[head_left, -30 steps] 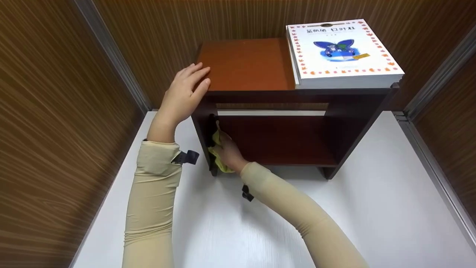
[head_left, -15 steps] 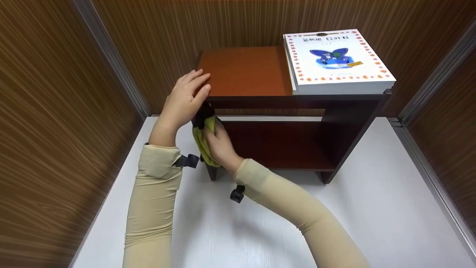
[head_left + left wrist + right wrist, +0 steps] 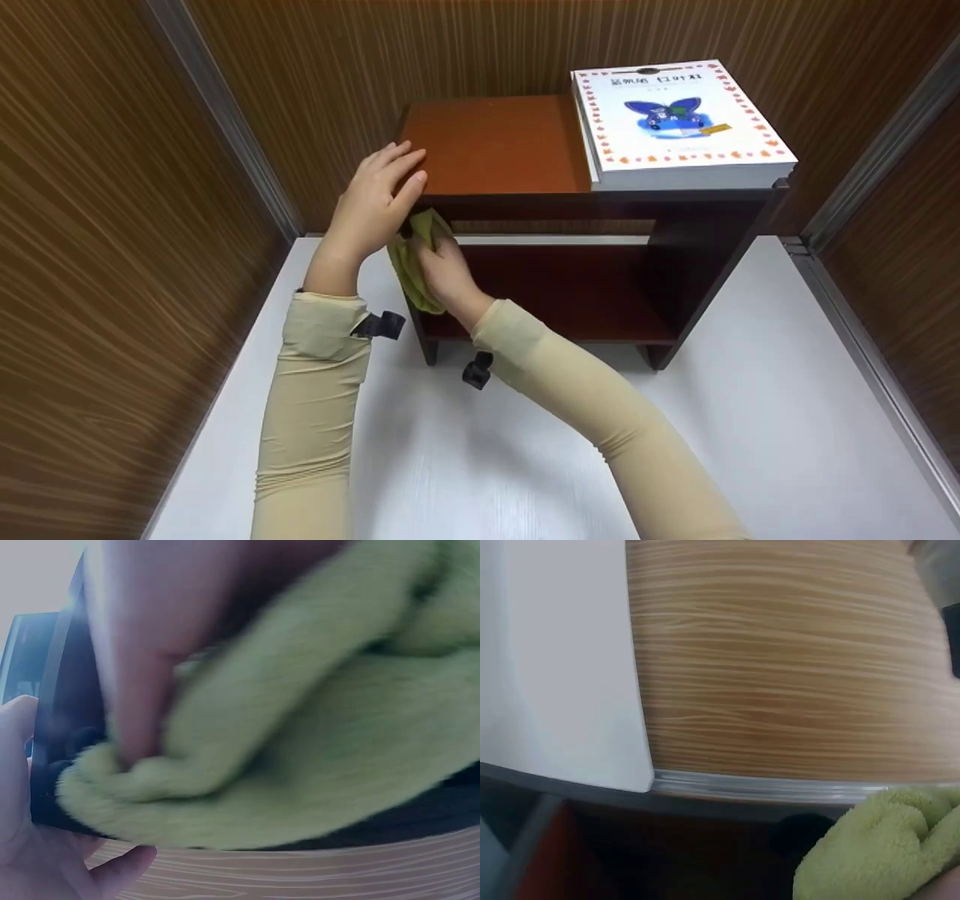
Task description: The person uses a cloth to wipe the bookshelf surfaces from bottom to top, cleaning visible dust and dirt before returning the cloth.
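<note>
A small dark-brown wooden shelf unit [image 3: 510,142] with a reddish-brown top stands upright on a white table. My left hand [image 3: 373,199] rests on its top left corner, fingers laid fairly straight over the edge. My right hand [image 3: 450,277] grips a yellow-green cleaning cloth [image 3: 414,274] at the front edge of the left side panel, just below the left hand. In the left wrist view the cloth [image 3: 315,742] is bunched, with a finger pressed into it. The right wrist view shows the cloth [image 3: 877,847] at lower right; most of that hand is out of frame there.
A thick white picture book [image 3: 682,120] with a butterfly on its cover lies on the right half of the top. Below is a lower shelf board [image 3: 555,292]. Wood-grain walls [image 3: 90,225] stand left, right and behind the white table [image 3: 480,450].
My right hand has drawn the cloth from inside the left panel out to its front edge, then slightly upward. My left hand stays on the corner. The head view has shifted a little.
</note>
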`<state>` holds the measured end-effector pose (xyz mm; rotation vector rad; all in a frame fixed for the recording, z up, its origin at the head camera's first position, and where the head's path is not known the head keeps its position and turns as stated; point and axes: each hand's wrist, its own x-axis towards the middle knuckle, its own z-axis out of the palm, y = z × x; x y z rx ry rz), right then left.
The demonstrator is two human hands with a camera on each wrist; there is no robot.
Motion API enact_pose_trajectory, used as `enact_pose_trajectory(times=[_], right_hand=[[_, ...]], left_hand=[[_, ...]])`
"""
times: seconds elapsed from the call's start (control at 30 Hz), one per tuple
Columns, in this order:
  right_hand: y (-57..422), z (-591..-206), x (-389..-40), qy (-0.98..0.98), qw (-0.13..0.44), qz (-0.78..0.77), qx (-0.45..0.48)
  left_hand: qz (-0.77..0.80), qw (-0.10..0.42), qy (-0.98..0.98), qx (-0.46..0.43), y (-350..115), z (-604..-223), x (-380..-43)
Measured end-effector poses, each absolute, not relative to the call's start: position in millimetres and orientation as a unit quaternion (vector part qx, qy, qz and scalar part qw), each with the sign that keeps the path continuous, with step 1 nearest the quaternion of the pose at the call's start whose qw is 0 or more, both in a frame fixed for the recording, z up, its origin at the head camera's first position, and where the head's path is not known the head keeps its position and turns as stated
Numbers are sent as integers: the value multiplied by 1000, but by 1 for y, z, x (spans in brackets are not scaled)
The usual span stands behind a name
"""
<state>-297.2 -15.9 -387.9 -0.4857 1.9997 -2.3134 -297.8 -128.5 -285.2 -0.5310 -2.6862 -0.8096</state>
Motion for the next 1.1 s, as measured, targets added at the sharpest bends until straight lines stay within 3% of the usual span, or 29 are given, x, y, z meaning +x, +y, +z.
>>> enact_pose_trajectory(times=[0.37, 0.57, 0.9, 1.1], right_hand=[[-6, -454, -307, 712, 114, -684, -110], [-1, -475, -310, 746, 119, -647, -106], [-5, -477, -297, 695, 126, -702, -91], [-9, -439, -293, 694, 72, -704, -128]], left_hand=[[-280, 144, -932, -179, -130, -284, -297], [-287, 139, -931, -176, -128, -285, -297], [-280, 135, -933, -181, -129, -285, -297], [-283, 142, -930, -184, -130, -285, -298]])
